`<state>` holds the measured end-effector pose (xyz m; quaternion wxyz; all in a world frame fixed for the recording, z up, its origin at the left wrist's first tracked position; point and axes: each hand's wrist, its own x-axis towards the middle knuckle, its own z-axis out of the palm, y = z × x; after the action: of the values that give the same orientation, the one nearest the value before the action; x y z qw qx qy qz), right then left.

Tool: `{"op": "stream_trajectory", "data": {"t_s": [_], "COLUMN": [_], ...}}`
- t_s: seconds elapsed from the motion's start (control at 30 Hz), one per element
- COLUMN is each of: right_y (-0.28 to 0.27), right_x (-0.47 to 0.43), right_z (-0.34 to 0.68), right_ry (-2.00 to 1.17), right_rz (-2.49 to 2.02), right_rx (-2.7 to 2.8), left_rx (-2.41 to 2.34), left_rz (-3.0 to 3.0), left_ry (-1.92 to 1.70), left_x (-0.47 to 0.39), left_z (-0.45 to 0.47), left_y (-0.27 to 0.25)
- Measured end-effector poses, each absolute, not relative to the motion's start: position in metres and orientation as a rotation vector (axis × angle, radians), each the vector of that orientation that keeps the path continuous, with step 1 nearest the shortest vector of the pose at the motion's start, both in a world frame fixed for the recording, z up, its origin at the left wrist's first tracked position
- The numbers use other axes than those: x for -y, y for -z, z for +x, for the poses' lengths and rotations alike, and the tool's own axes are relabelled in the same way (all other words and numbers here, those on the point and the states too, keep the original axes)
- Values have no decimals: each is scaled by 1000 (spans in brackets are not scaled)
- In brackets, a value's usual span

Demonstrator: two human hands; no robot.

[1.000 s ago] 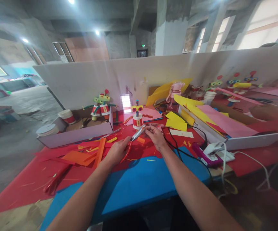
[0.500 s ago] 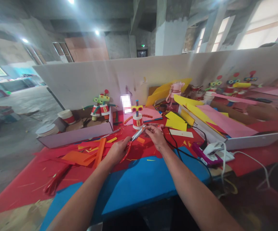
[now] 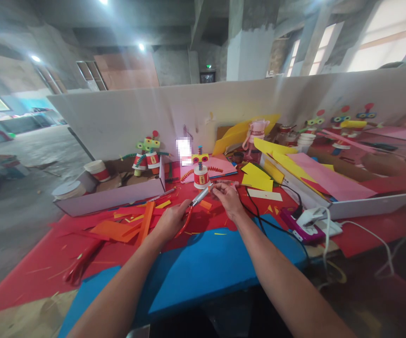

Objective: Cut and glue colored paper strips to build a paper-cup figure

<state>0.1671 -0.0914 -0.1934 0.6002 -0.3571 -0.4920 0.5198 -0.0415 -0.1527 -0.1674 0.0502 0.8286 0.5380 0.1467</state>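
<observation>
My left hand (image 3: 173, 218) is closed round the red handles of a pair of scissors (image 3: 200, 196), whose silver blades point up and to the right. At the blade tips, the fingers of my right hand (image 3: 227, 199) are pinched together; what they hold is too small to make out. Just beyond the blades a paper-cup robot figure (image 3: 201, 178) stands upright, with a yellow head, round red eyes and folded paper arms. Orange paper strips (image 3: 118, 230) lie left of my left hand, and a small orange piece (image 3: 206, 205) lies under the blades.
A box (image 3: 111, 199) with cups and two figures stands left. A box (image 3: 368, 206) of coloured paper is at right, behind a purple power strip (image 3: 304, 230) with cables. Second scissors (image 3: 81, 265) lie front left. A co-worker's blurred hand (image 3: 382, 162) is far right.
My hands and the scissors stay almost in place. At the far right, the co-worker's hand and a pink paper strip have shifted slightly.
</observation>
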Motion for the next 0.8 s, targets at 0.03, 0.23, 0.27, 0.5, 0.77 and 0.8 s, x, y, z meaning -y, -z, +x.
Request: {"op": "stream_trajectory", "data": {"t_s": [0.03, 0.23, 0.27, 0.5, 0.77, 0.8], "right_y": [193, 194, 194, 195, 194, 193], "right_x": [91, 91, 91, 90, 90, 90], "right_z": [167, 167, 167, 167, 166, 165], "right_ry": [-1199, -1194, -1195, -1196, -1263, -1288], "right_rz": [-827, -833, -835, -838, -768, -755], "right_rx": [1140, 1127, 1125, 1113, 1036, 1019], "left_rx": [-1638, -1637, -1627, -1603, -1654, -1656], "left_rz": [2522, 2531, 2527, 2501, 2481, 2484], "left_ry": [-442, -434, -439, -430, -468, -489], "left_x": [153, 153, 152, 153, 151, 150], "left_z": [-42, -42, -42, -42, -42, -42], "left_y": [167, 167, 167, 167, 168, 168]}}
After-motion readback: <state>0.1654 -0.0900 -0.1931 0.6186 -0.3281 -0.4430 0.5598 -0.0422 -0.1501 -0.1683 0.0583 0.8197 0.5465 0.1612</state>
